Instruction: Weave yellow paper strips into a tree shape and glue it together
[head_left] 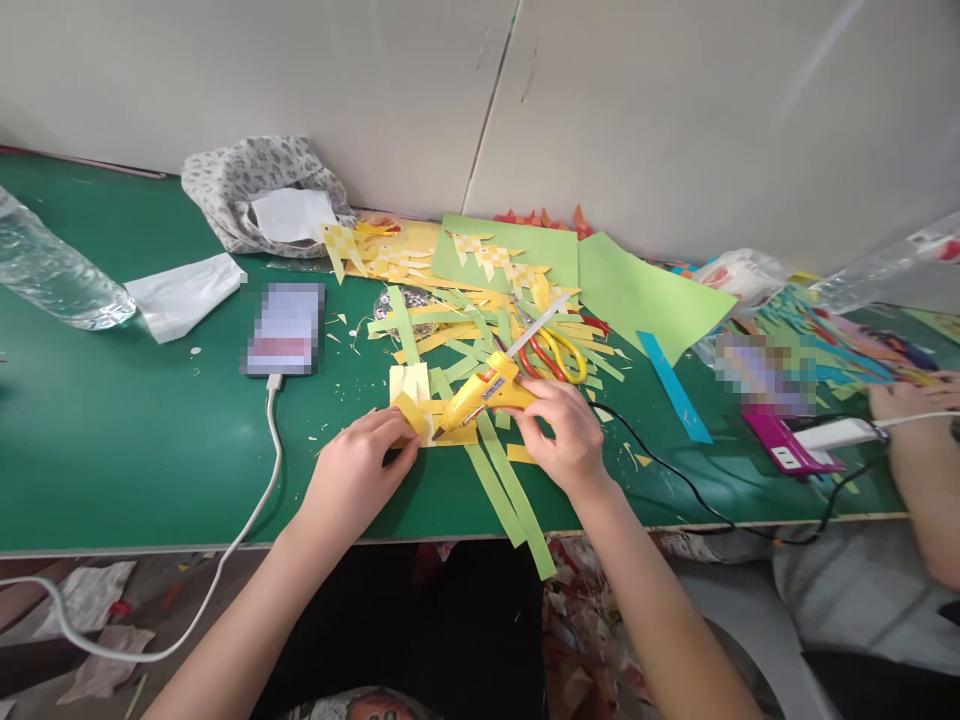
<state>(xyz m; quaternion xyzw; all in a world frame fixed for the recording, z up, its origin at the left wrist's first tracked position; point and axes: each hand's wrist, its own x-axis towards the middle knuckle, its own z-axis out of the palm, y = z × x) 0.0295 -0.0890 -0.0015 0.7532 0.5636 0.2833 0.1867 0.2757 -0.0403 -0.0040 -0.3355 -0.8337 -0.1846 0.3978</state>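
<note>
Your right hand [566, 435] has its grip closed around the glue gun [487, 390], tipping the nozzle down and to your left so it meets the woven strip [415, 412]. That piece lies on the counter [135, 460] just left of the gun. Your left hand [360, 470] pinches the strip's near edge with fingers together, pressing it flat so the fold stays put under the nozzle.

The gun's black cord [675, 480] trails off to its right, clear of the paper. Scissors [551, 350] rest just behind the gun, handles toward you, easy to reach. Loose green strips [510, 490] run from under the gun toward the counter's near edge. Finished weaves [487, 255] sit well behind the gun by the wall, out of the glue's way. A phone [283, 328] lies left of the gun on its cable. Another person's hand [911, 400] works far to the gun's right.
</note>
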